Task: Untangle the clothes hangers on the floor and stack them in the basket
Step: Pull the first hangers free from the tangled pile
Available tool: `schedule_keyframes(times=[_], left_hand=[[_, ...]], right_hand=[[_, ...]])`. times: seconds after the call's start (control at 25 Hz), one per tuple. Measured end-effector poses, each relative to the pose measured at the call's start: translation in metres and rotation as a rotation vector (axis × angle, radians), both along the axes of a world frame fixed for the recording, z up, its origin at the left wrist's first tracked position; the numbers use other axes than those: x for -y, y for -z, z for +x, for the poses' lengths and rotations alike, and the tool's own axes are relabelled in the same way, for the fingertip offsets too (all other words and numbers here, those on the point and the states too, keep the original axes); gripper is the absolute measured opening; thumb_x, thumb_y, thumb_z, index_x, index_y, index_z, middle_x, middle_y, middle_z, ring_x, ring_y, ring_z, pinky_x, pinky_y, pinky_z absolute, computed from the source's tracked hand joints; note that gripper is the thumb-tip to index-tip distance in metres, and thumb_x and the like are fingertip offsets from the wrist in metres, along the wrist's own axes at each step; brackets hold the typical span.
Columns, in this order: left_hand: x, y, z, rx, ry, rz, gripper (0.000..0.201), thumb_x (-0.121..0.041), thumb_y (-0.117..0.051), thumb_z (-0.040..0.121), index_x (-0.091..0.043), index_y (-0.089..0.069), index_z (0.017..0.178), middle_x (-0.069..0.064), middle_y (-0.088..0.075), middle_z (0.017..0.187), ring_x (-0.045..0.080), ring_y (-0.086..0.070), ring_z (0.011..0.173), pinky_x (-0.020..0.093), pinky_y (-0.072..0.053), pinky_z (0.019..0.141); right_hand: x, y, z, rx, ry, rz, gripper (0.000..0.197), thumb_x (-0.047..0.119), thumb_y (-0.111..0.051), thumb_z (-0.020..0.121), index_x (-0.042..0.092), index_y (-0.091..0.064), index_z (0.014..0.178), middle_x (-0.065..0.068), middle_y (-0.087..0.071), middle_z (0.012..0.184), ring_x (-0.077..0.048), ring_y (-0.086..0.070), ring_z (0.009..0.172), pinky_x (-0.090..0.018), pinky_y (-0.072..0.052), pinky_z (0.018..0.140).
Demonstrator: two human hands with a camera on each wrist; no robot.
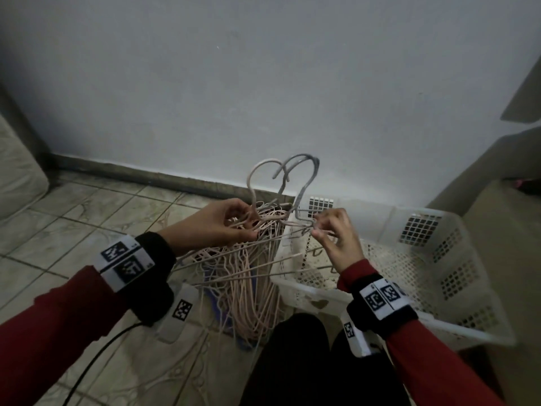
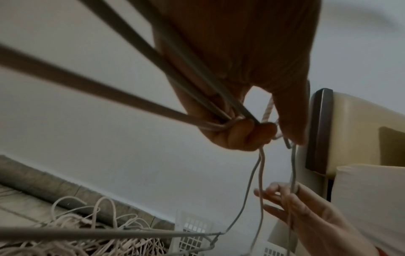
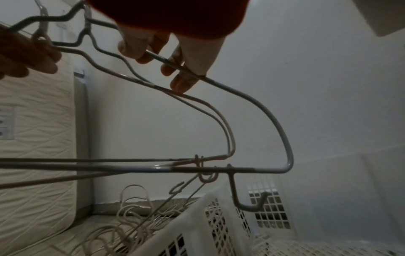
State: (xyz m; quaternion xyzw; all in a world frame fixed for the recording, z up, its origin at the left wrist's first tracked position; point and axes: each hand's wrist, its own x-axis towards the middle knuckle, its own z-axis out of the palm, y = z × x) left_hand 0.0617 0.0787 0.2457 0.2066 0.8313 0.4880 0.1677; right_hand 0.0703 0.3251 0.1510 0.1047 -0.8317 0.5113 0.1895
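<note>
Holding 2 raised hangers between them: left hand (image 1: 222, 224) curled round the neck of a pink hanger (image 1: 254, 177), right hand (image 1: 336, 238) pinching the grey hanger (image 1: 304, 177) at its shoulder wire. Bottom bars of both cross over the tangled pile of hangers (image 1: 251, 291) on the tiled floor (image 1: 96, 218). White basket (image 1: 439, 259) sits just right of the pile, against the wall (image 1: 263, 83). Mattress (image 1: 17, 171) at far left, cardboard box (image 1: 503, 230) right of the basket. Person's dark-clad knees (image 1: 307, 361) block the pile's near end.

Dim, flat, greyish light throughout, with no hard shadows or glare. Both wrist views are soft and grainy, their nearest wires blurred. Straight lines bow toward the edges of the head view.
</note>
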Motion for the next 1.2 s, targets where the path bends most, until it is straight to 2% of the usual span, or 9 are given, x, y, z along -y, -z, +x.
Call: schedule_keyframes(times=[0.2,0.36,0.48,0.64,0.8,0.88,1.0,1.08,1.2], left_hand=[[0.009,0.010,0.008,-0.116,-0.057,0.013,0.022,-0.004,-0.070,0.076,-0.019,-0.055,0.079,0.005,-0.062,0.088,-0.008,-0.056,0.056,0.007,-0.042,0.049],[0.033,0.022,0.015,-0.169,-0.120,-0.065,0.018,-0.011,-0.069,0.079,-0.022,-0.055,0.080,-0.012,-0.061,0.072,-0.003,-0.056,0.052,0.015,-0.045,0.049],[0.038,0.035,0.018,-0.384,-0.223,-0.352,0.004,-0.019,-0.055,0.090,-0.023,-0.054,0.089,-0.008,-0.061,0.077,0.004,-0.057,0.061,0.023,-0.039,0.061],[0.045,0.041,0.015,-0.449,-0.400,-0.459,0.025,-0.025,-0.040,0.096,-0.005,-0.053,0.102,0.015,-0.065,0.094,0.030,-0.060,0.086,0.036,-0.038,0.068],[0.061,0.030,0.010,-0.492,-0.377,-0.427,0.027,-0.038,-0.034,0.092,-0.014,-0.047,0.092,0.003,-0.056,0.075,0.026,-0.054,0.074,0.032,-0.036,0.058],[0.064,0.024,0.005,-0.482,-0.382,-0.375,0.025,-0.036,-0.037,0.092,-0.014,-0.047,0.093,-0.001,-0.051,0.070,0.025,-0.052,0.073,0.033,-0.037,0.060],[0.070,0.020,-0.003,-0.478,-0.448,-0.326,0.038,-0.042,-0.032,0.081,-0.019,-0.055,0.101,0.003,-0.058,0.084,0.029,-0.058,0.084,0.041,-0.044,0.077],[0.074,0.022,-0.006,-0.465,-0.451,-0.247,0.022,-0.046,-0.033,0.080,-0.051,-0.053,0.088,0.001,-0.059,0.084,0.025,-0.058,0.085,0.040,-0.044,0.082],[0.080,0.023,-0.005,-0.485,-0.420,-0.230,0.019,-0.065,-0.030,0.076,-0.056,-0.046,0.076,-0.007,-0.054,0.071,0.022,-0.052,0.073,0.038,-0.042,0.073]], right_hand=[[0.039,-0.010,-0.008,0.015,-0.074,0.181,0.027,0.027,-0.053,0.083,0.007,-0.054,0.102,-0.007,-0.047,0.125,-0.012,-0.041,0.112,-0.020,-0.032,0.095],[0.046,-0.009,-0.022,0.059,-0.126,0.379,0.024,0.024,-0.048,0.091,0.013,-0.055,0.111,-0.002,-0.064,0.103,-0.008,-0.049,0.088,-0.032,-0.028,0.100],[0.055,-0.014,-0.031,-0.021,-0.261,0.364,0.020,0.018,-0.050,0.091,0.005,-0.064,0.093,-0.004,-0.064,0.083,-0.005,-0.050,0.071,-0.030,-0.043,0.071],[0.029,-0.025,-0.043,0.182,-0.154,0.159,0.030,0.016,-0.043,0.094,0.012,-0.054,0.122,0.002,-0.054,0.115,-0.010,-0.050,0.104,-0.024,-0.041,0.092],[-0.026,0.013,-0.053,0.282,0.303,0.079,0.029,0.011,-0.039,0.095,0.002,-0.055,0.117,-0.015,-0.061,0.118,-0.025,-0.058,0.105,-0.034,-0.043,0.094],[-0.019,0.044,-0.057,0.616,0.242,-0.049,0.030,0.016,-0.037,0.097,-0.003,-0.056,0.109,-0.019,-0.065,0.101,-0.026,-0.060,0.084,-0.034,-0.050,0.079],[0.006,0.069,-0.059,0.922,-0.008,-0.535,0.034,0.021,-0.029,0.099,-0.001,-0.053,0.091,-0.008,-0.064,0.069,-0.017,-0.059,0.060,-0.022,-0.046,0.052],[0.020,0.073,-0.066,0.919,-0.083,-0.672,0.030,0.014,-0.029,0.099,-0.003,-0.052,0.106,-0.005,-0.062,0.072,-0.014,-0.058,0.061,-0.021,-0.046,0.054],[0.040,0.071,-0.078,0.814,-0.086,-0.584,0.040,-0.004,-0.034,0.094,0.002,-0.034,0.133,-0.008,-0.055,0.104,-0.012,-0.051,0.069,-0.021,-0.038,0.056]])
